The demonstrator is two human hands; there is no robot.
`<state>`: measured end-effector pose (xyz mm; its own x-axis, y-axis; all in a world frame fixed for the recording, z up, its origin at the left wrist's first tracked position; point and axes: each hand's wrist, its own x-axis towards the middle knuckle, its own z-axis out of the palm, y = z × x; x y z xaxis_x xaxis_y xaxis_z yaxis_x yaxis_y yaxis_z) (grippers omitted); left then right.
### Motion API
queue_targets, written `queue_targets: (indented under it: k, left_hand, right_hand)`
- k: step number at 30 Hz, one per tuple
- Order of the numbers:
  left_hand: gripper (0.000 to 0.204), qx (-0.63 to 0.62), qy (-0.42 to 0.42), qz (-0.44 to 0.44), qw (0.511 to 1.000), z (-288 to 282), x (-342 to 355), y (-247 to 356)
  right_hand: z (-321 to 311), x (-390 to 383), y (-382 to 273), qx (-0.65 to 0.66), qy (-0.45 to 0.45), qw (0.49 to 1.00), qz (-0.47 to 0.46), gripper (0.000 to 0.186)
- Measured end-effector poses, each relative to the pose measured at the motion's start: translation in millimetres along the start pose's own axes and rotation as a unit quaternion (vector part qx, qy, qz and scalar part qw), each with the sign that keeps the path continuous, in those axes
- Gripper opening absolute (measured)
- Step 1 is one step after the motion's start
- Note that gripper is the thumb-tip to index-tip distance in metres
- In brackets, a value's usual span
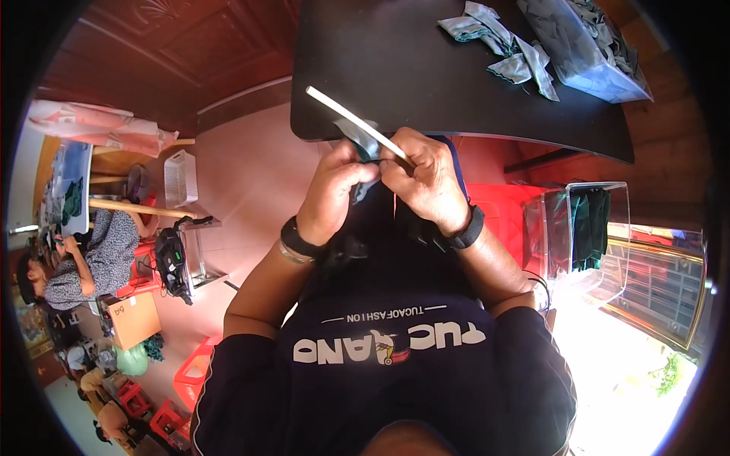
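Note:
In front of my chest, just off the near edge of the black table (365,61), my two hands meet. My left hand (333,190) pinches a small piece of grey-green cloth (363,143), whose lower end hangs beneath the fingers. A slim white stick (346,114) is gripped in my right hand (427,181) and slants up and left past the cloth. The right fingertips press close to the cloth, partly hiding where stick and fabric meet. Several similar cloth pieces (511,53) lie loosely on the table.
A clear plastic bin (601,80) filled with grey-green cloth stands at the table's far right. Beside my right arm are a red stool (494,216) and a clear box (625,243) holding dark green cloth. Other people (95,258) sit at left, near a white basket (180,178).

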<state>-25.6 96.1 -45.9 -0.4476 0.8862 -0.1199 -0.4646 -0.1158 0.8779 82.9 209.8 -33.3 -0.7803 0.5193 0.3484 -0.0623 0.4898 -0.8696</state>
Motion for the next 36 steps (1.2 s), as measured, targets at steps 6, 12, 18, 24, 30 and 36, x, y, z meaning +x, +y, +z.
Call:
queue_targets:
  k: [6,12,18,24,30,36]
  left_hand:
    - [0.008,0.200,0.082,0.190,0.958,-5,10,-14]
    - [0.006,0.159,0.113,0.205,0.959,-2,11,-13]
    - [0.006,0.046,0.093,0.150,0.983,-2,-4,-11]
    - [0.015,-0.148,0.039,-0.014,0.988,-7,-7,-14]
    - [0.025,-0.220,-0.042,-0.070,0.972,-17,-1,-8]
    - [0.027,-0.183,0.027,-0.045,0.982,-10,0,-4]
  right_hand:
    - [13,0,-3,0.025,0.008,0.998,-0.063,0.007]
    - [19,0,-4,-0.004,0.011,0.997,-0.082,0.009]
    - [21,2,6,-0.108,0.076,0.988,-0.081,0.007]
    - [7,3,12,-0.092,0.043,0.988,-0.120,0.007]
    - [1,5,8,0.007,0.018,0.999,-0.046,0.012]
    - [3,-11,-5,0.080,0.016,0.997,-0.013,0.018]
